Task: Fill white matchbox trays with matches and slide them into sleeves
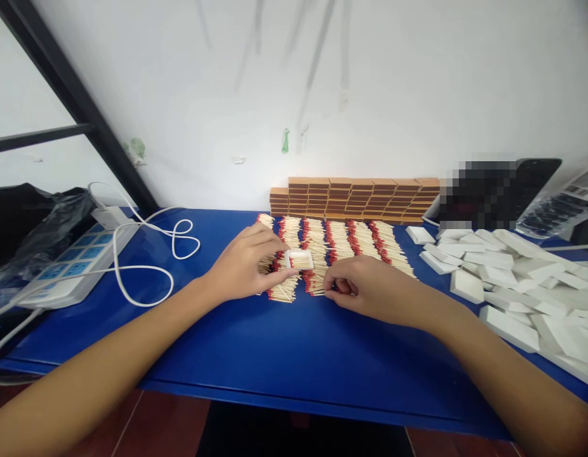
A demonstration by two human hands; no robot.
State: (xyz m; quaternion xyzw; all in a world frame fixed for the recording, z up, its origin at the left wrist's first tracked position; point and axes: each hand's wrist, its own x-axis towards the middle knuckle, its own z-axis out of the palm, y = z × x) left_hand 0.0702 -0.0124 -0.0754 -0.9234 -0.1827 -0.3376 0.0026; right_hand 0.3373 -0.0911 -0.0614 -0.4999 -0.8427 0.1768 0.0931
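Note:
My left hand (249, 260) grips a small white matchbox tray (309, 259) between thumb and fingers, and some matches lie inside it. My right hand (358, 285) is just to the right, its thumb and fingertips pinched together at the near end of a row of matches (314, 254). Whether a match is between those fingertips is too small to tell. Several rows of red-tipped matches (339, 241) spread side by side behind and between both hands on the blue table (284, 355).
Matchboxes (355, 197) are stacked along the wall. A heap of white trays (508, 273) covers the right side, with a phone (536, 187) propped behind it. At left lie a power strip (79, 260), looping white cables (167, 298) and a black plastic bag (41, 216).

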